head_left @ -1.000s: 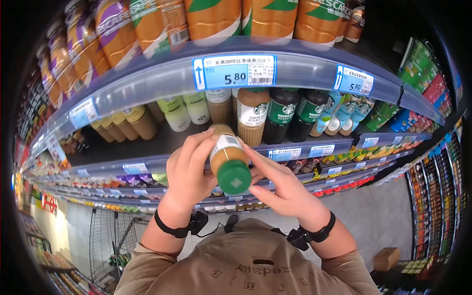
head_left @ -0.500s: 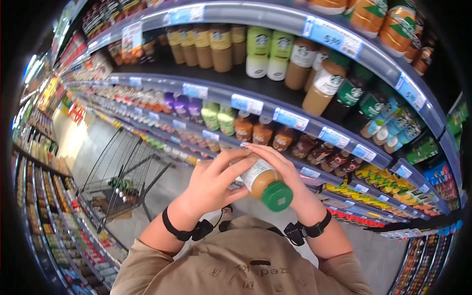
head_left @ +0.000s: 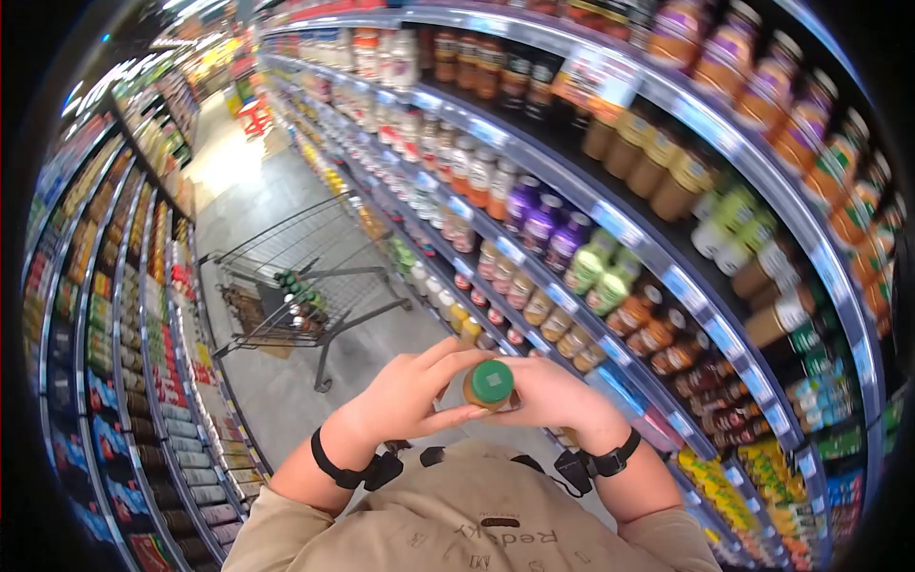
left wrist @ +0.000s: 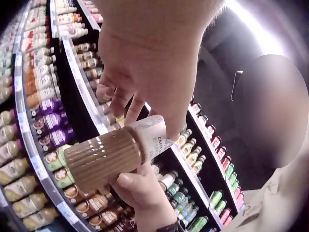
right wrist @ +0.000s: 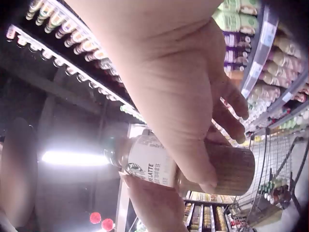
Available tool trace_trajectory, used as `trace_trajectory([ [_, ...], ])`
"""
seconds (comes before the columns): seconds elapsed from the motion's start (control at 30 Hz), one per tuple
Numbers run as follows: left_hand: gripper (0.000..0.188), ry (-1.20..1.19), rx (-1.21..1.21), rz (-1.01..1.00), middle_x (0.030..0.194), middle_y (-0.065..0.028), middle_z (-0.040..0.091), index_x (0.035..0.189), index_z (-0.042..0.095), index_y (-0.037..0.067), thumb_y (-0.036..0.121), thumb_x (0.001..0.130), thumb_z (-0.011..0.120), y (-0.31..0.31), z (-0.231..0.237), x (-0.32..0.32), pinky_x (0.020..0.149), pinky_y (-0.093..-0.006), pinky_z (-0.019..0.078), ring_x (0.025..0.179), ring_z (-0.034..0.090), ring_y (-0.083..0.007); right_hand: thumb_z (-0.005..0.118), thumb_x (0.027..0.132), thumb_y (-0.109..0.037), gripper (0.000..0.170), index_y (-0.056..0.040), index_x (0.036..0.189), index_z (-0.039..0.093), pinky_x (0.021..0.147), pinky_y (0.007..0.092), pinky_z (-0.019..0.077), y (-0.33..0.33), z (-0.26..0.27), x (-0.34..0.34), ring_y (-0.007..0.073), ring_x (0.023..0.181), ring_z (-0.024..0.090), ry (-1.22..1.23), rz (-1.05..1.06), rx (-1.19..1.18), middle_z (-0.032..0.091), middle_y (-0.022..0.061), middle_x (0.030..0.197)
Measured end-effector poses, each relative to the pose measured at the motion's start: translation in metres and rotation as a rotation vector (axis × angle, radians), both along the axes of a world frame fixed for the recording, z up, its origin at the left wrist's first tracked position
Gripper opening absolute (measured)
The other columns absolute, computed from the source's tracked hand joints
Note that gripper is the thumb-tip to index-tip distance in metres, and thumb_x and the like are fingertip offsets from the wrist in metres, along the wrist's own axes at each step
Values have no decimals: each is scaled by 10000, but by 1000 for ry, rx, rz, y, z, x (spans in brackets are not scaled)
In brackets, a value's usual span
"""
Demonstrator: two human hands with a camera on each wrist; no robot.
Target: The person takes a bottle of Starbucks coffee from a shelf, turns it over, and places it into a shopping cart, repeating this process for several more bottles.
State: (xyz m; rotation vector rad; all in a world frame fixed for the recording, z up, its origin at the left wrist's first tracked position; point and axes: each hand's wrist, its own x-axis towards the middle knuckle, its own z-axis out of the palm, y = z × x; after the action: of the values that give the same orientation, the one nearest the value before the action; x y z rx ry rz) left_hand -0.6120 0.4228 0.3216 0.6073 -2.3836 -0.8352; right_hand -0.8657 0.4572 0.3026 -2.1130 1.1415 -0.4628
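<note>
Both hands hold a coffee bottle (head_left: 492, 383) in front of the chest, its green cap facing up toward the head camera. In the left wrist view, the ribbed brown lower part of the bottle (left wrist: 104, 159) and a white label show. The label reads "latte" in the right wrist view, on the bottle's upper half (right wrist: 152, 162). My left hand (head_left: 415, 389) grips it from the left, around the label and near the cap. From the other side my right hand (head_left: 553, 393) grips the ribbed body, with the thumb lying across it.
A wire shopping cart (head_left: 305, 276) with several bottles and a brown box stands ahead to the left in the aisle. Long shelves of bottled drinks (head_left: 572, 238) run along the right. Another stocked shelf (head_left: 133, 381) lines the left.
The view has swung left, from facing the coffee shelf to looking along the aisle toward the cart. The bottle stays in both hands and is now more upright in the head view.
</note>
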Motion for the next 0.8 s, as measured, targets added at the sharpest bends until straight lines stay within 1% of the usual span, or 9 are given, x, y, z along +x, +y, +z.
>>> trace_trajectory([
  [0.07,617,17,31,65,1132,-93,650,1388,606,75,229,848,862,-14,-6,48,597,-326,522,687,630,-213,828,848,-350,412,-80,1124,685,810,449,551,-27,5,46,353,953,703,32,87,59,712,113,1046],
  [0.2,604,55,111,233,1018,-88,650,1368,614,69,172,825,856,-35,-9,153,588,-325,505,669,615,-207,819,852,-371,418,-66,1106,688,793,459,541,-88,-3,144,362,944,697,40,266,87,702,132,1031],
  [0.3,541,56,107,361,981,-91,623,1359,609,93,232,876,810,-44,-9,231,585,-341,517,636,619,-239,817,847,-384,427,-43,1071,690,771,456,539,-125,-5,215,369,912,695,106,394,108,696,147,986],
  [0.37,523,68,114,452,981,-98,625,1309,612,74,233,858,822,-47,-14,276,601,-353,518,653,625,-249,819,839,-396,445,-26,1051,693,733,454,537,-148,0,261,370,860,694,166,490,184,694,157,949],
  [0.43,488,59,34,540,985,-98,636,1245,614,66,235,842,833,-51,-18,314,615,-377,513,664,627,-265,822,832,-404,475,-13,1071,700,701,452,539,-167,-11,299,362,805,692,149,567,154,704,165,942],
  [0.47,455,63,77,588,970,-97,649,1202,612,64,236,843,833,-51,-20,331,625,-394,507,683,627,-293,824,830,-408,498,-5,1096,703,686,443,539,-176,-14,317,349,786,691,148,605,185,709,170,948],
  [0.67,427,38,305,671,881,-115,657,1196,608,63,254,876,817,-59,-30,412,652,-399,516,726,646,-315,851,822,-387,538,12,1153,710,615,393,524,-219,-44,391,276,693,667,30,709,314,711,172,915],
  [0.73,414,56,295,662,871,-122,664,1197,607,65,254,889,809,-69,-45,429,666,-404,519,736,656,-317,861,822,-376,533,13,1155,711,593,379,512,-233,-55,406,256,664,651,5,719,353,705,165,888],
  [0.8,402,84,300,653,861,-129,672,1199,606,67,254,901,800,-78,-62,442,681,-408,522,746,665,-320,865,844,-357,497,8,1146,714,553,349,467,-247,-66,417,200,610,595,-4,724,409,674,129,829],
])
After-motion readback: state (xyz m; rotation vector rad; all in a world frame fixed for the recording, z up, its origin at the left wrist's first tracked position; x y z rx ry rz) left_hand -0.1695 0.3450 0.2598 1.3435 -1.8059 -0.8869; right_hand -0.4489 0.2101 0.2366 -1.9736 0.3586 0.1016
